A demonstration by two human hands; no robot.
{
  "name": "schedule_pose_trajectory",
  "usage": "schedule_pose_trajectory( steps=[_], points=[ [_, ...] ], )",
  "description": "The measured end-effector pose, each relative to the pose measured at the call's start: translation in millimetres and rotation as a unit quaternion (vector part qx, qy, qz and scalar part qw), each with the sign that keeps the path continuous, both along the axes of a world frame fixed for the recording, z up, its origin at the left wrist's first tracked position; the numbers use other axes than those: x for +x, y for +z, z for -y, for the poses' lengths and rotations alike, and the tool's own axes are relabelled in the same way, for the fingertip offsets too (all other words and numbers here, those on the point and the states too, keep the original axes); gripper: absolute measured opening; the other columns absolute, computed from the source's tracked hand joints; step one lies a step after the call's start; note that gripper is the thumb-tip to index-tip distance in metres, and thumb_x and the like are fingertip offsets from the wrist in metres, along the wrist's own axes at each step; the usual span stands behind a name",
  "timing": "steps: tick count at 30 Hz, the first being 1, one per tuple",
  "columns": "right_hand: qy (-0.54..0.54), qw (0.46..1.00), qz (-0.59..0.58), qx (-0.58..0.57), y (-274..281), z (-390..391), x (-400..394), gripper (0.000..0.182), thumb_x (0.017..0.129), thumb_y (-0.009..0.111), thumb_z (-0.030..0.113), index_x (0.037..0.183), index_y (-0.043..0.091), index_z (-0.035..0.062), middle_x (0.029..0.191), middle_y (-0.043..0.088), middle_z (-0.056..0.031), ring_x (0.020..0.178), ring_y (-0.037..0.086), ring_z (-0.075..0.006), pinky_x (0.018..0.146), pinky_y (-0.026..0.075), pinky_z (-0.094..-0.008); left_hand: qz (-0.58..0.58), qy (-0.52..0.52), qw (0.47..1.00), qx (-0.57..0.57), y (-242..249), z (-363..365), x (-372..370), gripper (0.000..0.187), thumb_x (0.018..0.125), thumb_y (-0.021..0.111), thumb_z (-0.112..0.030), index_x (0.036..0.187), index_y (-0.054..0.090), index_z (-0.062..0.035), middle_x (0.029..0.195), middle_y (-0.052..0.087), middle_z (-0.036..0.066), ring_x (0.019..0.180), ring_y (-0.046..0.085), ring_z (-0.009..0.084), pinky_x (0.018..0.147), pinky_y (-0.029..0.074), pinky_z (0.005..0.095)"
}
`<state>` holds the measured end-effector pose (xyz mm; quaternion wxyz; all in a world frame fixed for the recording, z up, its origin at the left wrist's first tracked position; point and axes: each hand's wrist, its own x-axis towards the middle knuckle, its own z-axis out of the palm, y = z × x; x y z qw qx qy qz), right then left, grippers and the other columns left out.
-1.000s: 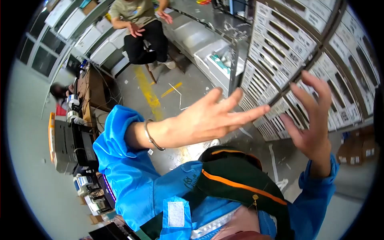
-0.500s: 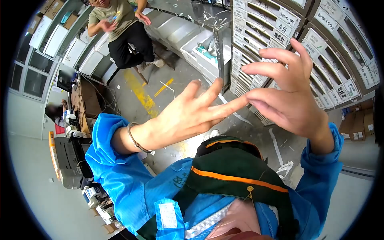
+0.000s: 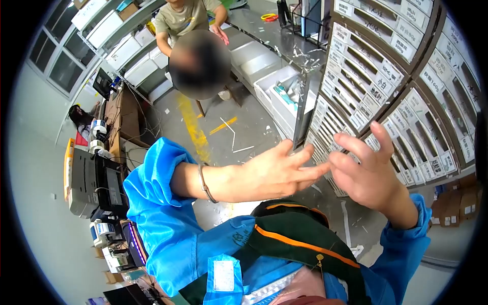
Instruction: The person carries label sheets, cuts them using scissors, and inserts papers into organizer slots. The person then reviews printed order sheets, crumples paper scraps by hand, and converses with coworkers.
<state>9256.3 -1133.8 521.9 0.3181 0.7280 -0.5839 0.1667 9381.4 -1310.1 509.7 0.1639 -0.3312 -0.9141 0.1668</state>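
My left hand [image 3: 277, 173] reaches across in front of my chest, back of the hand up, with a bracelet [image 3: 204, 184] on the wrist. Its index finger points at my right hand, and the other fingers are partly bent and apart. My right hand [image 3: 367, 175] holds the tip of that finger at its thumb and index finger, its other fingers raised and spread. The exact contact is partly hidden. No tool or object shows in either hand. Below them a dark green bag with orange trim [image 3: 305, 241] lies across my blue jacket [image 3: 170, 229].
A rack of labelled drawers [image 3: 366, 76] stands at the right, beside a white bin [image 3: 274, 101] under a metal table [image 3: 254, 28]. Another person [image 3: 185, 20] sits ahead. Printers [image 3: 91, 185] line the left; paper scraps litter the floor [image 3: 244, 129].
The view has shifted, so the room and both hands sit differently in the picture. My hands are lower and still meet at the fingertips. The other person's hands have moved.
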Motion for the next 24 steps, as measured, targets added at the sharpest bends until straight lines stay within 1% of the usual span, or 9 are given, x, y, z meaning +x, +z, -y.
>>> schedule_pose_trajectory(
  steps=[1, 2, 5, 11, 14, 16, 18, 22, 24],
  points=[
    [-0.001, 1.0, -0.002, -0.014, -1, 0, 1, 0.02, 0.054, 0.063, 0.01, 0.072, 0.06, 0.0023, 0.09, 0.053, -0.0014, 0.102, 0.048, -0.0212, 0.095, 0.026, -0.0503, -0.005, -0.006, 1.0, 0.007, 0, 0, 0, 0.033, 0.064, 0.057, -0.017, 0.097, 0.06, -0.016, 0.113, 0.043, 0.0, 0.104, 0.042, 0.0269, 0.061, 0.037, 0.0302],
    [-0.003, 1.0, -0.004, -0.012, 1, -1, 2, 0.024, 0.054, 0.064, 0.01, 0.076, 0.061, 0.0022, 0.091, 0.054, -0.0013, 0.103, 0.047, -0.0208, 0.095, 0.026, -0.0491, -0.002, -0.006, 1.0, 0.013, 1, -1, 1, 0.034, 0.064, 0.056, -0.016, 0.098, 0.06, -0.0154, 0.112, 0.044, 0.0, 0.103, 0.043, 0.0265, 0.061, 0.037, 0.03],
    [0.001, 1.0, 0.002, -0.011, -1, -4, 2, 0.025, 0.055, 0.065, 0.01, 0.079, 0.06, 0.0026, 0.092, 0.054, -0.0015, 0.104, 0.046, -0.02, 0.095, 0.027, -0.0481, 0.006, -0.01, 0.999, 0.03, 5, -1, 2, 0.035, 0.064, 0.056, -0.016, 0.099, 0.06, -0.0151, 0.111, 0.044, 0.0, 0.101, 0.043, 0.0259, 0.06, 0.037, 0.0293],
    [-0.011, 0.999, -0.023, -0.036, 0, -11, 2, 0.02, 0.06, 0.064, 0.009, 0.079, 0.059, 0.0044, 0.09, 0.054, -0.0005, 0.101, 0.047, -0.0163, 0.096, 0.023, -0.0454, -0.016, -0.024, 0.999, 0.042, 9, -4, 1, 0.038, 0.064, 0.055, -0.016, 0.102, 0.059, -0.0156, 0.115, 0.044, 0.0, 0.095, 0.045, 0.0234, 0.057, 0.037, 0.0273],
    [-0.014, 0.999, -0.029, -0.042, 1, -14, 1, 0.019, 0.06, 0.064, 0.01, 0.078, 0.059, 0.0053, 0.087, 0.053, -0.0002, 0.1, 0.048, -0.0159, 0.096, 0.024, -0.0451, 0.006, -0.015, 0.999, 0.044, 12, -1, -1, 0.038, 0.065, 0.054, -0.017, 0.104, 0.059, -0.0161, 0.124, 0.041, 0.001, 0.094, 0.046, 0.0232, 0.055, 0.036, 0.0267],
    [-0.019, 0.998, -0.028, -0.044, -1, -17, 1, 0.018, 0.06, 0.064, 0.011, 0.077, 0.06, 0.0068, 0.084, 0.053, -0.0004, 0.099, 0.049, -0.0158, 0.096, 0.024, -0.0447, -0.029, 0.01, 0.999, 0.022, 17, -2, -2, 0.039, 0.066, 0.054, -0.017, 0.105, 0.058, -0.0165, 0.129, 0.038, 0.002, 0.093, 0.047, 0.0236, 0.054, 0.036, 0.0263],
    [-0.003, 1.0, 0.003, -0.019, 1, -21, -1, 0.018, 0.06, 0.065, 0.011, 0.077, 0.06, 0.0071, 0.083, 0.052, -0.0013, 0.098, 0.049, -0.0164, 0.094, 0.027, -0.0448, -0.046, 0.018, 0.999, 0.003, 22, 1, -3, 0.041, 0.066, 0.055, -0.017, 0.107, 0.057, -0.017, 0.134, 0.034, 0.004, 0.091, 0.049, 0.0235, 0.052, 0.035, 0.0254],
    [0.004, 0.998, 0.064, 0.022, 6, -32, -12, 0.022, 0.061, 0.067, 0.011, 0.081, 0.06, 0.0065, 0.079, 0.051, -0.002, 0.096, 0.049, -0.0188, 0.088, 0.032, -0.0451, -0.058, 0.02, 0.998, -0.014, 20, 2, -6, 0.042, 0.065, 0.056, -0.017, 0.107, 0.057, -0.0172, 0.133, 0.036, 0.004, 0.089, 0.05, 0.0229, 0.052, 0.034, 0.0246],
    [-0.025, 0.978, 0.207, -0.029, 14, -25, -4, 0.025, 0.062, 0.069, 0.012, 0.085, 0.06, 0.0051, 0.08, 0.053, -0.0021, 0.091, 0.051, -0.0216, 0.085, 0.034, -0.0448, -0.074, 0.008, 0.997, -0.013, 18, 0, -7, 0.04, 0.064, 0.056, -0.017, 0.104, 0.059, -0.0173, 0.133, 0.036, 0.004, 0.088, 0.05, 0.0228, 0.052, 0.033, 0.0241]
  ],
)
